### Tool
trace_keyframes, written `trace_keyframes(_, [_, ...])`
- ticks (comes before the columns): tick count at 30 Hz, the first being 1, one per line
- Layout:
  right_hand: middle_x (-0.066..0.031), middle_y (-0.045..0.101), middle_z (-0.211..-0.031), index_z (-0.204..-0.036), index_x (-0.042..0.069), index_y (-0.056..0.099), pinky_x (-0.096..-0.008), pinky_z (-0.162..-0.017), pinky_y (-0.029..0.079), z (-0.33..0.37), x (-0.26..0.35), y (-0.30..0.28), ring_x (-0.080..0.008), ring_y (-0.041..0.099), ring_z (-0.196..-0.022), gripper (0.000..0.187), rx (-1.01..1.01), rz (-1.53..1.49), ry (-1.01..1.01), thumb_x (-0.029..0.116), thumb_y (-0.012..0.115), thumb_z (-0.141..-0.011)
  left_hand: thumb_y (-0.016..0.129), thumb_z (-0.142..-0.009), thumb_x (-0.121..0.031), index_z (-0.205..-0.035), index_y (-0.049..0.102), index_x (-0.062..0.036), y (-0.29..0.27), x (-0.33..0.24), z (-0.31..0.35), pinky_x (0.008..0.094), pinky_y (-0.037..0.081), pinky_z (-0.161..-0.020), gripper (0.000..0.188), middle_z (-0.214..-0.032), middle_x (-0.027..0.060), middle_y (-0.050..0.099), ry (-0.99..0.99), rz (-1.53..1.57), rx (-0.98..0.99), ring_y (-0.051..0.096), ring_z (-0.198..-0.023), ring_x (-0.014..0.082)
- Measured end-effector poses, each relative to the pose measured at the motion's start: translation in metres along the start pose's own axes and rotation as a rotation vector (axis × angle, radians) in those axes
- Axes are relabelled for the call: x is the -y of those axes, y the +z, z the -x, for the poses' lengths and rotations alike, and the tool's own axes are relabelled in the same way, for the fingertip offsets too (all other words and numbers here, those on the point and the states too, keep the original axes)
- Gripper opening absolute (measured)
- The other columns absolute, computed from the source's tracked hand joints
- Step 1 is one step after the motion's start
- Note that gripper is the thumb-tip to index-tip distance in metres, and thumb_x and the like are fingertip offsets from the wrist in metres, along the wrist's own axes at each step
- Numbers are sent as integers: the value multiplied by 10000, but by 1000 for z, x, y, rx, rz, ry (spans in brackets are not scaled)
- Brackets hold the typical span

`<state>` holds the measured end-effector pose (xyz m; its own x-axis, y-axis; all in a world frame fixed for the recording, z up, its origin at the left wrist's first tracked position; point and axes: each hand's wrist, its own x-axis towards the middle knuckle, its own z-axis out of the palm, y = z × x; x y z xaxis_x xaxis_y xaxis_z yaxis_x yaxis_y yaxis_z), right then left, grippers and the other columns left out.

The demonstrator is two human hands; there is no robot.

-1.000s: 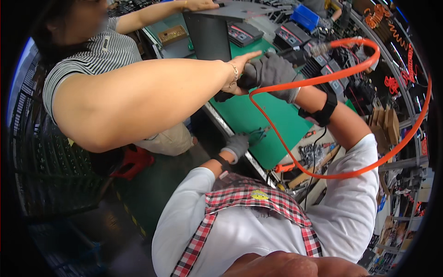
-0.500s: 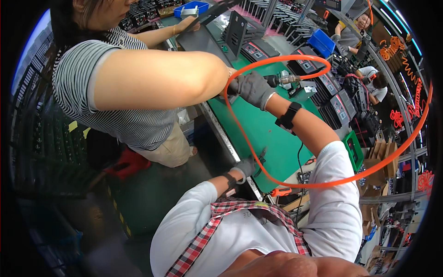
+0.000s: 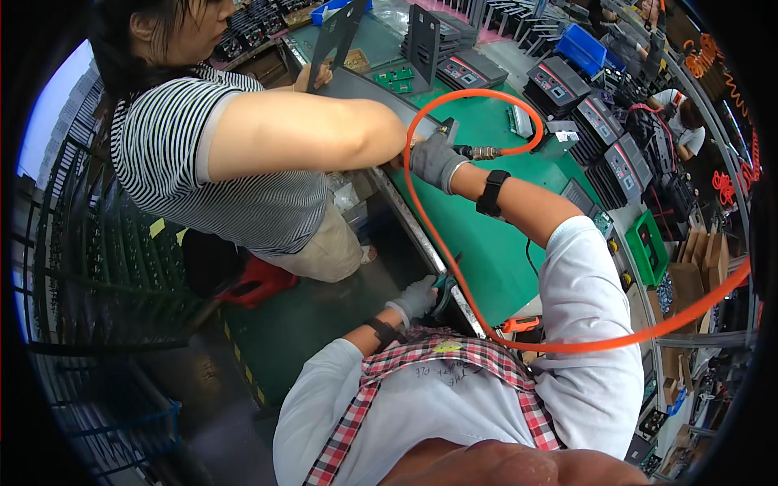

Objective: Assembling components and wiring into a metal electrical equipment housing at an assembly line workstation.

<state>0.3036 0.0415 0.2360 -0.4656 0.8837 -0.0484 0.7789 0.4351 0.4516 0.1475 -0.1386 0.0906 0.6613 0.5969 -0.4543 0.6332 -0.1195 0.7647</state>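
My right hand, in a grey glove, is closed round an air tool whose body is mostly hidden. A metal hose fitting comes out beside the wrist and leads into an orange air hose that loops over the bench. Low at the bench's front edge, my left hand, also gloved, grips what looks like pliers with dark, curved handles. A co-worker's bare forearm reaches across, its hand hidden close to my right hand. The co-worker's other hand holds up a dark panel.
The green bench mat stretches before me, with an orange-handled tool near its front corner. Several dark cases with control panels line the far right. A blue bin, a green bin and green circuit boards are around.
My left hand has drawn back with the pliers from over the mat to the bench edge. The co-worker's panel has tilted more upright. My right hand keeps its grip; the hose loop has shifted left.
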Motion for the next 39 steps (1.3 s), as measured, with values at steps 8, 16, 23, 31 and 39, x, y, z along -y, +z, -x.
trace_keyframes(8, [-86, 614, -909, -1056, 99, 573, -512, -537, 453, 13, -12, -22, -290, 613, -751, 277, 174, 125, 82, 155, 511, -792, 454, -846, -250, -1092, 460, -71, -10, -13, 13, 450, 430, -703, 304, -816, 195, 595, 21, 89, 18, 572, -796, 368])
trace_keyframes(16, [-118, 621, -996, -1027, 95, 636, -605, -600, 421, 10, 25, -10, -383, 580, -887, 282, 418, 179, 149, 130, 563, -757, 452, -847, -255, -1066, 456, -51, -10, -6, 17, 431, 433, -694, 299, -800, 169, 587, 164, -10, 7, 573, -758, 354])
trace_keyframes(23, [-92, 642, -893, -917, 97, 668, -529, -578, 425, -5, 66, 51, -314, 598, -803, 218, 357, -2, 279, 172, 555, -746, 446, -857, -261, -1080, 450, -37, -4, -20, 24, 406, 422, -748, 316, -883, 187, 572, 45, -16, 165, 550, -856, 343])
trace_keyframes(31, [-164, 616, -920, -1034, 32, 589, -442, -696, 467, 143, 69, -24, -301, 590, -854, 332, 15, -780, -405, 159, 540, -730, 431, -870, -302, -1097, 460, -34, 11, -34, 13, 394, 426, -744, 352, -927, 173, 564, 172, -67, 223, 559, -851, 305])
trace_keyframes(39, [-83, 595, -788, -1044, -15, 539, -252, -510, 475, 351, -25, 84, -123, 563, -606, 286, -406, -1722, 1416, 158, 521, -817, 419, -888, -391, -1146, 438, -16, 41, -88, -6, 317, 409, -752, 456, -917, 119, 507, 364, -88, 805, 493, -829, 190])
